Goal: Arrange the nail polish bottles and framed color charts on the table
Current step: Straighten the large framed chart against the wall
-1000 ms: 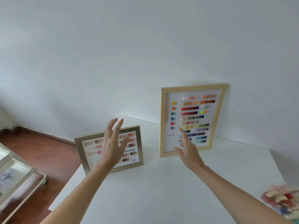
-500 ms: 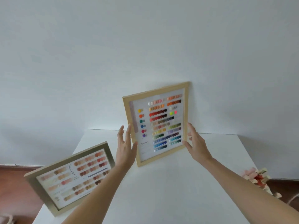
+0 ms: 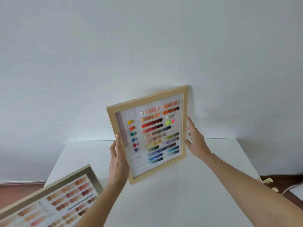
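Two framed charts are in play, and the big wooden chart [image 3: 152, 136] is our landmark. Nearest the camera, down to its left, the gold-framed chart [image 3: 54, 202] of nude and pink shades sits at the worktop's near left corner, partly cut off by the picture's edge, so whether it lies flat or is propped I can't tell. Moving in: the left hand [image 3: 118, 161] grips the wooden chart's left edge, thumb across the front of the frame, fingers wrapped out of sight behind. Over on the chart's right edge the right hand [image 3: 195, 141] is spread, fingers [image 3: 191, 123] fanned beside the frame; touching or just off it, too blurred to call. The chart is tilted, top corner close to the wall [image 3: 147, 46] behind, lower corner low over the white worktop [image 3: 180, 194]; resting or lifted, hard to say. Far right of the chart, at the worktop's edge, a small cluster of bottles [image 3: 268, 185] barely peeks in. My read: early going, with neither chart clearly settled and the bottles not yet arranged.
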The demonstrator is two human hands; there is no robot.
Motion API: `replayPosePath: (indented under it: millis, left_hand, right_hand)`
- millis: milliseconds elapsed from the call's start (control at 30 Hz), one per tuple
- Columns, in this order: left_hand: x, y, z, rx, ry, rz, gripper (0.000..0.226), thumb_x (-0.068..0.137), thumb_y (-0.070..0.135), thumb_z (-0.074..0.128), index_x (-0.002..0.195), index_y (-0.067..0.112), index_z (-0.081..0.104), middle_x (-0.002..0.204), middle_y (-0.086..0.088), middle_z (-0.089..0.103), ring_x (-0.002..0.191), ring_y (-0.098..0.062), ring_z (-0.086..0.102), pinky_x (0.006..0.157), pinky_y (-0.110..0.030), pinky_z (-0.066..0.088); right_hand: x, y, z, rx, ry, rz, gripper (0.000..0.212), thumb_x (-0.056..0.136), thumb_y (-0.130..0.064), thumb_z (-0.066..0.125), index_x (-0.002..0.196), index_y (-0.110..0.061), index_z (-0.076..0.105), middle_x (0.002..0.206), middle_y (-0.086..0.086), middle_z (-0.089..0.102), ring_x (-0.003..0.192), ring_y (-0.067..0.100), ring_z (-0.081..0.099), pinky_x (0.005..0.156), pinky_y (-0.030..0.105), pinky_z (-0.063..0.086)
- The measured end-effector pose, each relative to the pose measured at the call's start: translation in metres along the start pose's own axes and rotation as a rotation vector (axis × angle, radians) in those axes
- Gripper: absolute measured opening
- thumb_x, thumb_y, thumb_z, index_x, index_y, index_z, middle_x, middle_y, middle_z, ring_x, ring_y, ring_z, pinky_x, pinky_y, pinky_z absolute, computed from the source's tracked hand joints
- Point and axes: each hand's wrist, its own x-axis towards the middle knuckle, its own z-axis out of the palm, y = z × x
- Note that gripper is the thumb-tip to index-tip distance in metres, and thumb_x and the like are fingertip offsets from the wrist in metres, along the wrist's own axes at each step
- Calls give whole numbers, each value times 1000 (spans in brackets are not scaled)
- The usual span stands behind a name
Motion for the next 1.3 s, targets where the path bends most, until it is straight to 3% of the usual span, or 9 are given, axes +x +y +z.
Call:
replayPosePath:
  millis: [200, 333, 433, 567, 667, 767, 967, 1167, 1300]
  left_hand:
    - [23, -4, 5, -55, 51, -17, 103, 86, -18, 44, 149, 44, -10, 130, -13, 37, 85, -17, 50, 68, -31, 51]
    - [48, -7, 10, -86, 46, -17, 96, 90, -9, 46, 149, 45, -8, 130, -12, 38, 92, -23, 54, 78, -42, 57]
    - [68, -8, 14, -90, 10, 8, 95, 90, -4, 51, 150, 42, -8, 131, -15, 39, 96, -23, 54, 83, -43, 55]
    - [93, -8, 23, -85, -12, 37, 95, 90, -6, 50, 150, 42, -6, 125, -16, 44, 97, -24, 54, 82, -38, 49]
    - [107, -8, 29, -72, -18, 55, 93, 90, -6, 49, 151, 39, -5, 124, -16, 44, 94, -18, 50, 79, -34, 48]
    - [112, -11, 30, -66, -28, 54, 94, 90, -9, 49, 151, 38, -6, 125, -15, 44, 99, -25, 54, 80, -35, 49]
    - [110, -10, 26, -50, -44, 77, 90, 90, -11, 49, 153, 28, -2, 128, -18, 44, 102, -31, 57, 80, -41, 53]
    - [102, -5, 22, -54, -61, 73, 90, 91, -7, 49, 153, 32, -3, 136, -17, 38, 104, -33, 57, 82, -46, 55]
    - [95, 1, 18, -63, -63, 62, 92, 90, -8, 53, 153, 30, -1, 150, -17, 21, 120, -33, 50, 89, -48, 53]
  right_hand:
    - [21, 12, 10, 41, -37, -82, 111, 83, 7, 62, 145, -44, -14, 152, 6, 35, 117, 27, 55, 99, 50, 49]
    - [26, 29, 15, 62, 6, -63, 107, 84, 11, 55, 145, -46, -12, 132, 9, 51, 87, 15, 58, 80, 37, 56]
    - [30, 39, 14, 68, 22, -36, 106, 85, 11, 53, 144, -49, -13, 122, 10, 53, 84, 14, 59, 76, 33, 57]
    - [35, 46, 13, 63, 47, -18, 106, 85, 12, 52, 144, -48, -13, 130, 11, 49, 79, 13, 58, 70, 28, 54]
    - [38, 50, 13, 67, 67, -14, 106, 84, 14, 50, 144, -48, -12, 138, 12, 43, 80, 14, 58, 71, 30, 54]
    - [39, 52, 15, 64, 71, -14, 105, 84, 13, 49, 144, -47, -12, 136, 12, 44, 79, 15, 58, 71, 33, 55]
    - [38, 50, 17, 58, 73, -9, 103, 85, 12, 49, 145, -47, -11, 138, 13, 41, 78, 11, 55, 68, 25, 49]
    - [33, 43, 10, 24, 78, 14, 105, 87, 7, 55, 144, -49, -13, 125, 11, 48, 80, 8, 53, 70, 20, 46]
    - [23, 36, 2, -9, 93, 30, 109, 86, 3, 60, 141, -52, -16, 126, 10, 49, 90, 9, 50, 80, 33, 51]
